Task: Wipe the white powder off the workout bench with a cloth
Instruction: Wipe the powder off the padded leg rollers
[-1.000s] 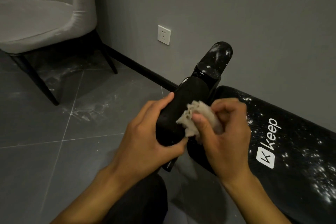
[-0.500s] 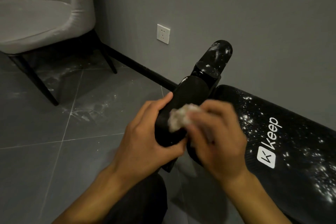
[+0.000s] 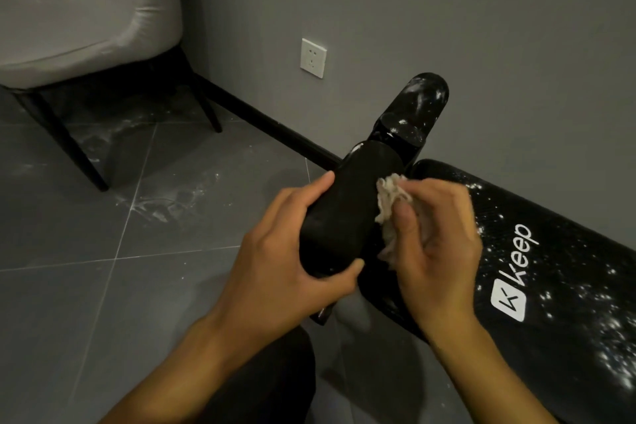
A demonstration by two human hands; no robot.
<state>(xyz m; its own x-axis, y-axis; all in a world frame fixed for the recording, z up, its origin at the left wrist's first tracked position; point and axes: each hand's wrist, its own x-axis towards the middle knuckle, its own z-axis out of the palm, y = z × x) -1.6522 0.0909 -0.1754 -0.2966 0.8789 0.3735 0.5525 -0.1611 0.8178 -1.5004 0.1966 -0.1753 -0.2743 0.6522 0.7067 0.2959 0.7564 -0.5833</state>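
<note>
I have the cloth (image 3: pixel 392 203) bunched in my right hand (image 3: pixel 437 251), fingers curled round it, pressed to the right side of the near roller (image 3: pixel 347 206) at the end of the workout bench (image 3: pixel 568 268), while my left hand (image 3: pixel 289 251) grips that roller. It looks clean; the far roller (image 3: pixel 420 103) and the bench's long pad carry white specks, so I judge most of the wiping undone.
</note>
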